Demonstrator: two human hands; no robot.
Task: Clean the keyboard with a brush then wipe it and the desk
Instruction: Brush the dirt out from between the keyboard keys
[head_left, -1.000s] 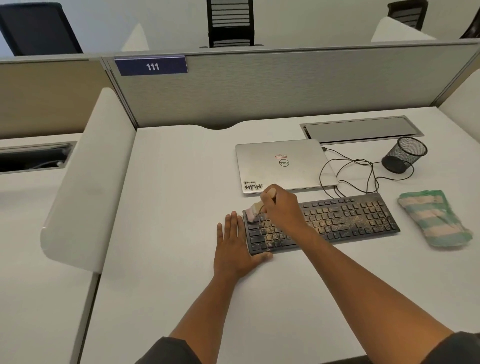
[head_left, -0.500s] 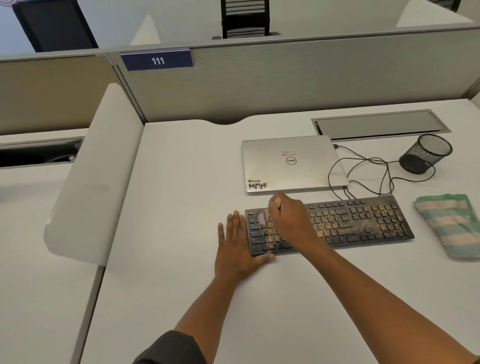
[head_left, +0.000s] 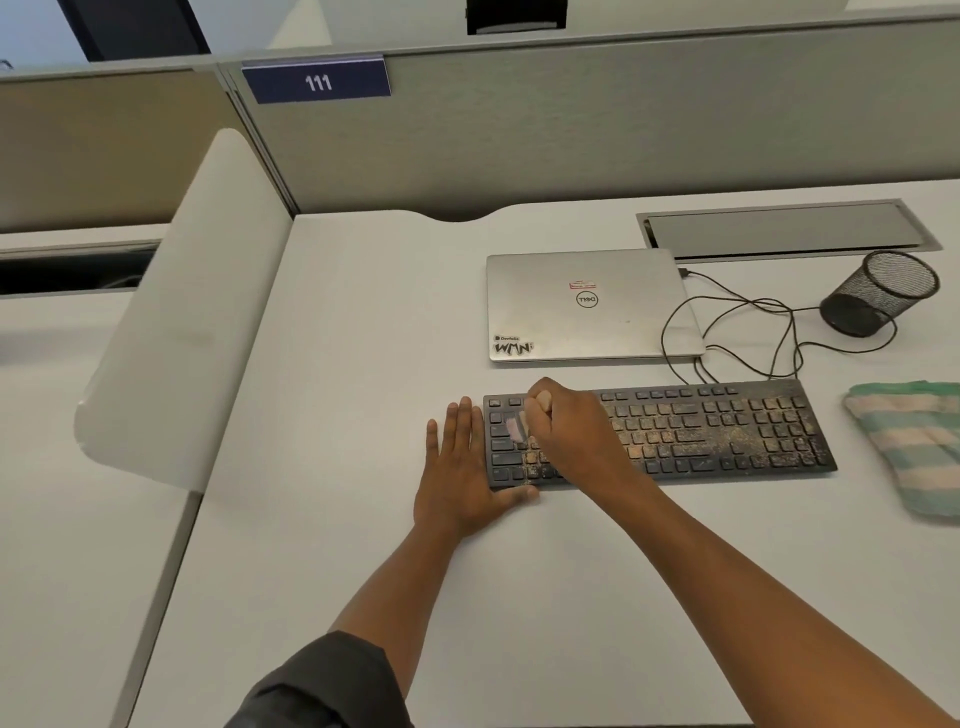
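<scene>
A black keyboard (head_left: 717, 431) dusted with yellowish grit lies on the white desk (head_left: 363, 364). My right hand (head_left: 571, 431) is curled around a small brush (head_left: 517, 427), whose blurred pinkish bristles sit on the keys at the keyboard's left end. My left hand (head_left: 460, 473) lies flat on the desk against the keyboard's left edge, fingers straight, thumb along the front corner. A green and cream striped cloth (head_left: 914, 441) lies folded to the right of the keyboard.
A shut silver laptop (head_left: 587, 306) lies behind the keyboard, with black cables (head_left: 748, 332) looping to its right. A black mesh cup (head_left: 883, 291) stands at the far right. A grey cable hatch (head_left: 779, 228) and partition wall sit behind. A white divider (head_left: 192, 332) bounds the left.
My right hand has drawn the brush back from the keyboard's top left corner onto the left keys. My left hand has stayed put. The camera has tipped down and shifted.
</scene>
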